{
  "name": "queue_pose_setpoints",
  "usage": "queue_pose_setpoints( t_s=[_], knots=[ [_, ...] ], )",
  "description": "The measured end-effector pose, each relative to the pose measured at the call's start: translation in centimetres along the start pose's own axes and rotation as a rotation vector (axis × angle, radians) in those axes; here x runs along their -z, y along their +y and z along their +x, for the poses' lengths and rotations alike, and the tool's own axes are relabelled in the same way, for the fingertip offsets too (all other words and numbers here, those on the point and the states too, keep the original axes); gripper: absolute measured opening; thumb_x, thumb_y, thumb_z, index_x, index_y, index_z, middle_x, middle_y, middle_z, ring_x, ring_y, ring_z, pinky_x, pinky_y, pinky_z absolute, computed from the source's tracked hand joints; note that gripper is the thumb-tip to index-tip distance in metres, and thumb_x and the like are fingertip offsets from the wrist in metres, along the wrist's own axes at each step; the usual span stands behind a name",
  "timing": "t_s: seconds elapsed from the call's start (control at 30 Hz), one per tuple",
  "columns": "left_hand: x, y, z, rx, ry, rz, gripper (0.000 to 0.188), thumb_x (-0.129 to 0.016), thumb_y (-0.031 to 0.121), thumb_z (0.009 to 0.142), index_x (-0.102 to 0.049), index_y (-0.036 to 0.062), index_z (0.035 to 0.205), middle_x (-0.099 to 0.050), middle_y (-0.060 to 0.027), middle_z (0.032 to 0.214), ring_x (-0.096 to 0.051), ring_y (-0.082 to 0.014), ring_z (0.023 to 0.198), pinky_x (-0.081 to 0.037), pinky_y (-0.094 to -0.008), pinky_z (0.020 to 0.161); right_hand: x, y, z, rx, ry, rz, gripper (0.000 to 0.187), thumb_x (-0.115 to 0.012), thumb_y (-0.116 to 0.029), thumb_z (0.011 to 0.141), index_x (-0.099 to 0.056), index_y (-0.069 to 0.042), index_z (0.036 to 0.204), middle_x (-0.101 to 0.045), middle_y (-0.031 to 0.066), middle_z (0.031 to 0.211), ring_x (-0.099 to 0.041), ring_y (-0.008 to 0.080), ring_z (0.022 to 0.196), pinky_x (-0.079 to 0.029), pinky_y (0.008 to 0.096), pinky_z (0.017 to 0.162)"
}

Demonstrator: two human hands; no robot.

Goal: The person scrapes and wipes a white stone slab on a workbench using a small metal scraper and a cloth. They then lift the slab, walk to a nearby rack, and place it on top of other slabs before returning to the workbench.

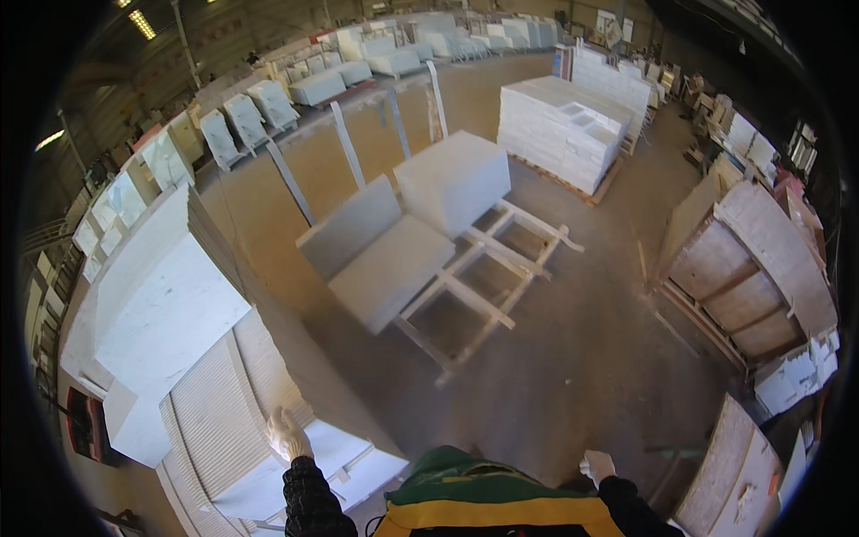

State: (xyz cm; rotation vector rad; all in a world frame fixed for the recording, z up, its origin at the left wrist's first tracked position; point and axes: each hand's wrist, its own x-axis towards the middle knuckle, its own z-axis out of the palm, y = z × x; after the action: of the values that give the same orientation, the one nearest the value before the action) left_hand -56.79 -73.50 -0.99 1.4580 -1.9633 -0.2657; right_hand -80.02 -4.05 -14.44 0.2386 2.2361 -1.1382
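My left hand [288,434], in a white glove, rests flat with fingers apart on the top of a stack of white marble slabs [215,394] at my lower left. It holds nothing. My right hand [597,465], also in a white glove, hangs free by my side above the concrete floor, fingers loosely curled, with nothing in it. A big white slab [161,295] lies on top of the same stack, farther left.
Ahead stands a white wooden pallet frame [488,277] bearing three marble slabs [389,268]. Behind it sits a tall pile of white tiles [559,130]. Crated slabs [747,268] lean at the right, and a slab [734,474] stands by my right leg. Rows of slabs line the far wall.
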Motion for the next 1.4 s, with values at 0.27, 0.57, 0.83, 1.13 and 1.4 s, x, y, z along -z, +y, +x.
queue_pose_setpoints(
  t_s=[0.27, 0.57, 0.83, 1.13, 1.4],
  knots=[
    [-12.5, 18.4, 0.3, -0.401, -0.277, -0.175, 0.026, -0.063, 0.027, 0.097, -0.074, 0.0136, 0.117, -0.073, -0.0107, 0.121, -0.064, -0.0340, 0.120, -0.047, -0.0494, 0.109, -2.0, -14.9, 12.0, -0.130, -0.161, 0.400, 0.045, -0.063, -0.036, 0.103, -0.071, 0.003, 0.123, -0.074, 0.0156, 0.103, -0.073, 0.0247, 0.091, -0.057, 0.0366, 0.079],
    [-37.0, 29.5, -4.1, -0.849, -1.312, 0.049, 0.034, -0.056, 0.027, 0.101, -0.072, 0.0080, 0.124, -0.072, -0.0153, 0.130, -0.064, -0.0377, 0.126, -0.052, -0.0457, 0.102, 8.4, -25.1, 22.4, 0.151, -0.283, -0.017, 0.054, -0.057, -0.042, 0.107, -0.069, 0.008, 0.123, -0.076, 0.0151, 0.112, -0.072, 0.0239, 0.104, -0.054, 0.0371, 0.094],
    [-40.8, 45.4, -7.2, -0.937, -1.505, 0.128, 0.024, -0.057, 0.017, 0.097, -0.073, 0.0058, 0.110, -0.073, -0.0194, 0.116, -0.068, -0.0403, 0.114, -0.054, -0.0507, 0.096, 16.1, -6.5, 26.7, -0.360, -0.076, 0.062, 0.045, -0.065, -0.036, 0.097, -0.069, 0.000, 0.123, -0.078, 0.0094, 0.112, -0.074, 0.0293, 0.095, -0.055, 0.0468, 0.083],
    [-43.8, 56.2, -11.7, -0.652, -1.346, 0.203, 0.027, -0.053, 0.018, 0.102, -0.071, 0.0065, 0.117, -0.072, -0.0199, 0.125, -0.066, -0.0400, 0.119, -0.053, -0.0504, 0.100, 32.4, -13.4, 44.0, 0.331, -0.291, -0.755, 0.023, -0.065, -0.027, 0.090, -0.075, -0.008, 0.097, -0.074, 0.0223, 0.105, -0.070, 0.0442, 0.095, -0.056, 0.0530, 0.082],
    [-48.4, 60.4, -15.3, -0.828, -1.309, -0.143, 0.033, -0.056, 0.012, 0.101, -0.065, 0.0076, 0.132, -0.068, -0.0176, 0.136, -0.064, -0.0378, 0.125, -0.053, -0.0452, 0.105, 41.8, -37.0, 67.2, 0.183, 0.023, -0.004, 0.044, -0.055, -0.040, 0.103, -0.069, 0.001, 0.092, -0.071, 0.0089, 0.083, -0.067, 0.0192, 0.076, -0.051, 0.0374, 0.070]
  ],
)
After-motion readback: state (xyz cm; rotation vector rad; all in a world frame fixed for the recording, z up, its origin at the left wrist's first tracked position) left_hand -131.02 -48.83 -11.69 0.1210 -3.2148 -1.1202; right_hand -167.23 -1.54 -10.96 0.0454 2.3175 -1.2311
